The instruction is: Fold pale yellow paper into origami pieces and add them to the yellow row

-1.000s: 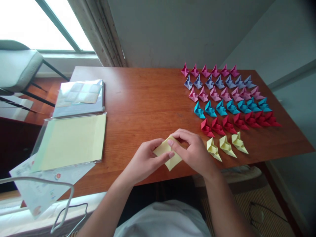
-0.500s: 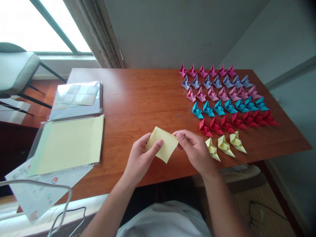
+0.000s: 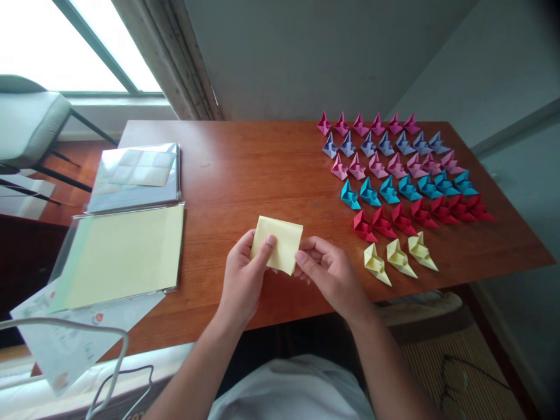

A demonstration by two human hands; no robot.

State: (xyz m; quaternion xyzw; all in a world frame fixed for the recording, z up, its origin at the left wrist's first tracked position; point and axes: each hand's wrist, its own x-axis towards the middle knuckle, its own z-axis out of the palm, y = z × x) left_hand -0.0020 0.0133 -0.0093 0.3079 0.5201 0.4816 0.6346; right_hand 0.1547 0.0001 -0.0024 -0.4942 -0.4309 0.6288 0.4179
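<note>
A small folded square of pale yellow paper (image 3: 283,240) is held up over the front of the table. My left hand (image 3: 248,262) pinches its left side, thumb on top and fingers underneath. At its lower right corner, my right hand (image 3: 326,271) grips the edge between thumb and fingers; some of those fingertips are hidden behind the paper. Right of my hands stand three folded yellow paper boats (image 3: 399,258). Behind them come rows of similar boats: red ones (image 3: 402,219), blue ones (image 3: 409,188), pink ones (image 3: 396,166), purple ones (image 3: 385,143) and magenta ones (image 3: 377,124).
On the brown table's (image 3: 245,169) left side lie a pack of yellow paper (image 3: 126,256) and a clear-covered pack (image 3: 135,175). A printed sheet (image 3: 96,326) hangs over the near left edge beside a white cable (image 3: 120,350). A chair (image 3: 39,128) stands beyond.
The yellow paper has turned from a diamond tilt to nearly square-on and shifted slightly left. My right hand has moved down and left, from its right corner to the lower right corner.
</note>
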